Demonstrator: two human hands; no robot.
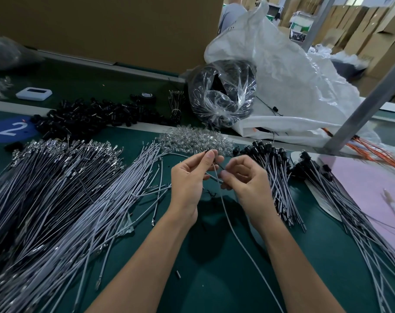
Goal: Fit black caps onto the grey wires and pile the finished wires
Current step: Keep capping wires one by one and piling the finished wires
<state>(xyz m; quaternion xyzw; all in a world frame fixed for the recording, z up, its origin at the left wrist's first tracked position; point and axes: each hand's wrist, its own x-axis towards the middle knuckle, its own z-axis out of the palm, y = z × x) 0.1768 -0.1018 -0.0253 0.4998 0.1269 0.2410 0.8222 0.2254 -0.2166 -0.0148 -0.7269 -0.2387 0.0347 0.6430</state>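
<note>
**One Wire Held Over The Table**

A grey wire [235, 233] is held up over the green table [214, 267]. A small black cap [207, 151] is pinched in the left hand [192, 175]. The wire is pinched by the right hand [244, 177]. Finished wires [275, 177] are piled just to the right. Bare wires [90, 199] are spread out on the left.

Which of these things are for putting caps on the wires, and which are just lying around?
For the job: left hand and right hand holding a grey wire; heap of black caps; bare grey wires; finished wires.
Just lying about: white gadget; tape roll; pink sheet; pen; white plastic bag.
</note>
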